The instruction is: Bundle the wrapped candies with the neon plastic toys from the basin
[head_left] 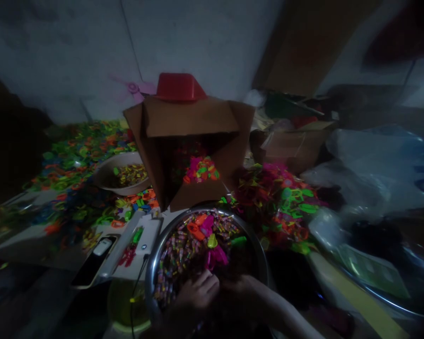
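Note:
A wide steel bowl (151, 268) stands in front of me, full of small multicoloured pieces (178, 247). On top of them lie orange plastic pieces (197, 227), a yellow piece (212, 241) and magenta plastic pieces (216, 257). My left hand (199, 289) is over the near part of the bowl, its fingers curled closed just below the magenta pieces; what they hold, if anything, is hidden. Close beside it on the right, my right hand (242, 285) reaches in over the bowl. Its fingers are lost in deep shadow.
An open cardboard box (194, 117) with bright pieces inside stands behind the bowl, a red tub (180, 87) on top. Coloured plastic heaps lie left (85, 146) and right (293, 202). A pale basin (106, 165), a phone (95, 261) and plastic bags (381, 165) are around.

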{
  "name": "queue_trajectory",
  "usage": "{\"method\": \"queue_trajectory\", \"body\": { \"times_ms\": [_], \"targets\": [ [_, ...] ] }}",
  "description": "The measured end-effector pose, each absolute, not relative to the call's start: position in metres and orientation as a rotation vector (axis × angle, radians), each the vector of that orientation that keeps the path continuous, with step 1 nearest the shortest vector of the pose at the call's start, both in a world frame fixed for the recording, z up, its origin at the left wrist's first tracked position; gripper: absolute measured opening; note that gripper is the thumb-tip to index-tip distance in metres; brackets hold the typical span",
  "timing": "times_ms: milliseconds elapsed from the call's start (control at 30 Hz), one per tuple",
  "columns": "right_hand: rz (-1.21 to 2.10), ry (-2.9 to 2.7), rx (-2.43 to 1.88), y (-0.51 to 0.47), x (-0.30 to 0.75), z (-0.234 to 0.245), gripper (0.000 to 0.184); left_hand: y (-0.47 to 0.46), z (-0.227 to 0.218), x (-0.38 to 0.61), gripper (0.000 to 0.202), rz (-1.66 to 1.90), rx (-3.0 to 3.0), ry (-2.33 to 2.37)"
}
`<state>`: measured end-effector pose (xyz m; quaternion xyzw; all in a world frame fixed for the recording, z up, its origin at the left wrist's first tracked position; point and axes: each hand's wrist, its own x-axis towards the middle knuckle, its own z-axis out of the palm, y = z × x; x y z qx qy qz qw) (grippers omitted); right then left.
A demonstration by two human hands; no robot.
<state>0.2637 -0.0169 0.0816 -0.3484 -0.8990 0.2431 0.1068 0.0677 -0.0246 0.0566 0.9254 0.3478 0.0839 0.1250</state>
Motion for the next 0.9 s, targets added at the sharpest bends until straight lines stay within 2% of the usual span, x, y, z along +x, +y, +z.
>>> {"method": "queue_trajectory", "body": {
  "times_ms": [67,233,300,367,500,567,700,900],
  "targets": [
    [0.736,-2.546,-1.091,-0.017,0.273,0.083,0.019,-0.026,0.063,0.072,0.018,0.282,2.567,1.015],
    [0.677,-2.122,-1.356,0.002,0.329,0.104,0.026,-0.01,0.073,0.062,0.032,0.466,2.001,1.261],
    [0.636,-1.942,-1.447,0.017,0.358,0.115,0.023,0.001,0.061,0.056,0.028,0.55,1.916,1.452],
    [0.586,-1.779,-1.514,0.03,0.383,0.124,0.027,0.009,0.045,0.055,0.028,0.608,1.962,1.537],
    [0.528,-1.582,-1.573,0.038,0.397,0.126,0.036,0.015,0.02,0.065,0.041,0.594,2.025,1.503],
    [0.558,-1.58,-1.558,0.033,0.386,0.118,0.033,0.016,0.017,0.07,0.042,0.586,1.992,1.474],
    [0.666,-1.687,-1.485,0.019,0.346,0.097,0.025,0.021,0.023,0.067,0.027,0.637,1.934,1.454],
    [0.867,-2.041,-1.3,0.011,0.298,0.079,0.018,0.021,0.029,0.056,0.023,0.656,1.947,1.446]
  ]
}}
